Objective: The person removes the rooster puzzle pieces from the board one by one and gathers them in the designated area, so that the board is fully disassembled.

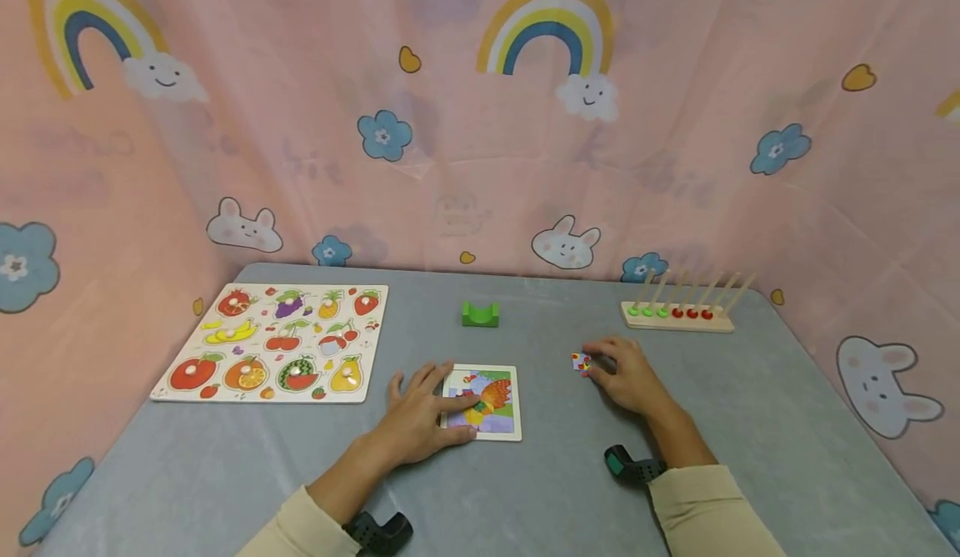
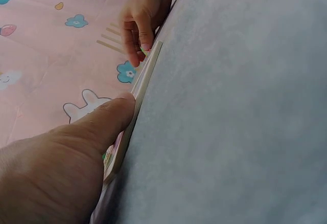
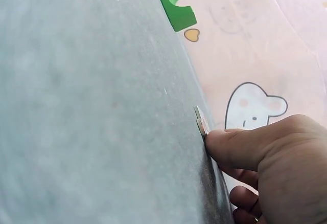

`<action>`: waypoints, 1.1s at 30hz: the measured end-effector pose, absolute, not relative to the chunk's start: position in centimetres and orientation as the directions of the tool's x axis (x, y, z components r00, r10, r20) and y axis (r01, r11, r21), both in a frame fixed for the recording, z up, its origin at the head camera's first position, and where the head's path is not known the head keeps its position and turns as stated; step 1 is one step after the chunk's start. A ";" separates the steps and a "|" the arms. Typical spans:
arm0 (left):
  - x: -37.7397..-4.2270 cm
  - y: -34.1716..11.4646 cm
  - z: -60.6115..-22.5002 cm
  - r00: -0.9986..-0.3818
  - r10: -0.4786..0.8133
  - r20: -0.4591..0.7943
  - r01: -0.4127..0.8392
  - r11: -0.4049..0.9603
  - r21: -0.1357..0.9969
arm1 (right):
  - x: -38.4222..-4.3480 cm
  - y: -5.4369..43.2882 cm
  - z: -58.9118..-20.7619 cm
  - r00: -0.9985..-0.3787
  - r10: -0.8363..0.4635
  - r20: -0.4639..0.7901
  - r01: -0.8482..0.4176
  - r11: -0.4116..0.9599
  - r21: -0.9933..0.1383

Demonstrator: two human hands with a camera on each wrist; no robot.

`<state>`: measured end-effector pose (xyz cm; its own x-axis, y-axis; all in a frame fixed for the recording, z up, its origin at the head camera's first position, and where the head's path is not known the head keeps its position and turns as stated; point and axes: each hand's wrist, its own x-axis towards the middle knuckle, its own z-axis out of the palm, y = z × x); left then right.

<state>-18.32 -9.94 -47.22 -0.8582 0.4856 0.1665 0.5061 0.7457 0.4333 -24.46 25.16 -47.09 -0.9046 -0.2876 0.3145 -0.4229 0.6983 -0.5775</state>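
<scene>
My left hand rests on a small square jigsaw puzzle with a hen picture and a pale frame. Its fingers spread over the left part of the picture and hide some of it. In the left wrist view, the thumb lies against the edge of the puzzle board. To the right, my right hand pinches a small colourful puzzle piece between thumb and fingers, low over the table. The right wrist view shows that thin piece at the thumb's tip, partly hidden.
A large fruit peg puzzle board lies at the left. Behind the hen puzzle stands a green block with a curved notch. At the back right is a wooden peg stand with green and red beads. A patterned pink cloth hangs behind the table.
</scene>
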 end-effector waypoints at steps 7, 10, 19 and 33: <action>-18.4 -9.8 -47.2 -0.855 0.488 0.176 0.513 0.740 0.435 | -24.1 25.3 -45.7 -0.919 -0.265 0.291 -0.391 0.694 -0.604; -18.4 -9.8 -47.4 -0.854 0.491 0.173 0.514 0.742 0.431 | -23.8 25.3 -44.7 -0.927 -0.257 0.274 -0.375 0.684 -0.626; -18.2 -9.9 -47.2 -0.853 0.491 0.177 0.517 0.743 0.426 | -22.9 23.8 -41.2 -0.875 -0.290 0.388 -0.481 0.599 -0.639; -18.1 -9.9 -47.0 -0.857 0.488 0.166 0.508 0.747 0.429 | -21.0 20.7 -36.4 -0.830 -0.304 0.468 -0.551 0.581 -0.599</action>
<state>-18.11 -9.86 -47.04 -0.8570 0.4878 0.1662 0.5083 0.7469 0.4286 -21.04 20.73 -36.41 -0.8297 -0.3037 0.4684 -0.5509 0.5808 -0.5993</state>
